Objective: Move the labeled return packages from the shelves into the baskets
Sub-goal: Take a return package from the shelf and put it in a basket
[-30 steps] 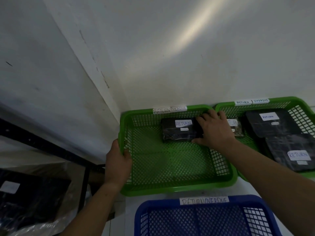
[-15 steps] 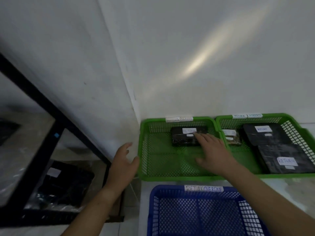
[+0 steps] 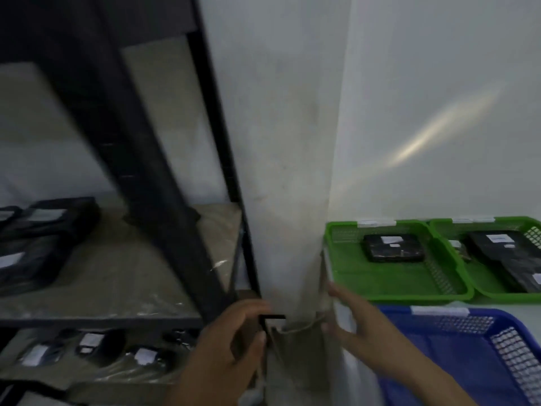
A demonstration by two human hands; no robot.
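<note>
A black package with a white label [image 3: 393,247] lies at the back of the left green basket [image 3: 380,284]. The right green basket [image 3: 494,294] holds more black labeled packages [image 3: 503,253]. A blue basket [image 3: 439,347] sits in front, showing nothing inside. On the black metal shelf at left, black labeled packages [image 3: 44,238] rest on the middle board, and several smaller ones [image 3: 96,345] lie on the board below. My left hand [image 3: 228,350] hovers by the shelf post, fingers loosely curled, holding nothing. My right hand [image 3: 351,323] is spread beside the blue basket, empty.
A white wall column [image 3: 287,171] stands between the shelf and the baskets. The shelf's black uprights [image 3: 140,159] cross the left half of the view. A brown paper bag [image 3: 295,361] sits at the column's foot.
My view has swung left from the baskets to the shelf. My right hand has left the package in the left green basket and drawn back; my left hand has come off the basket rim.
</note>
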